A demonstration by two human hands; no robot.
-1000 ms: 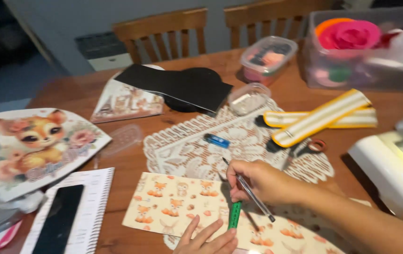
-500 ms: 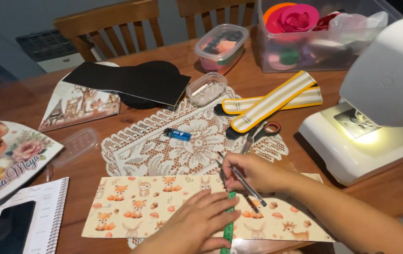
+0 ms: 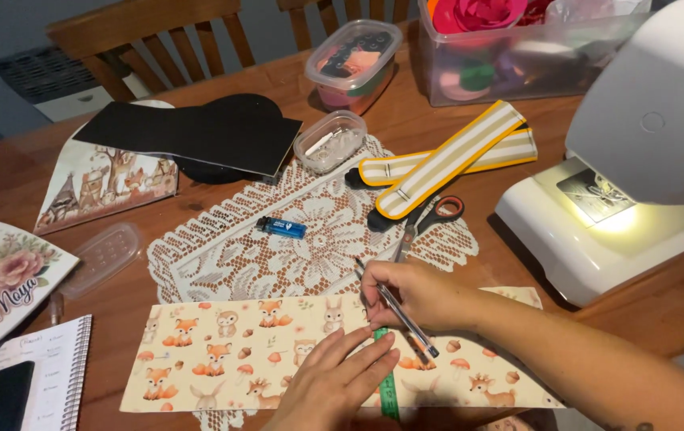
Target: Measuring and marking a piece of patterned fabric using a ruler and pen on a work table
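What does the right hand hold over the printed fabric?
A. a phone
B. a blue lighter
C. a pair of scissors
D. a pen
D: the right hand grips a slim pen over the animal-print fabric, while the scissors and the blue lighter lie apart on the lace doily.

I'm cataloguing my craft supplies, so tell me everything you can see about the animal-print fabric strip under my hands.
The printed fabric strip is a long cream rectangle, patterned with orange foxes, rabbits, deer, acorns and mushrooms. It lies flat near the table's front edge, partly over the white lace doily. The left hand presses a green ruler onto it; the right hand holds a pen over it.
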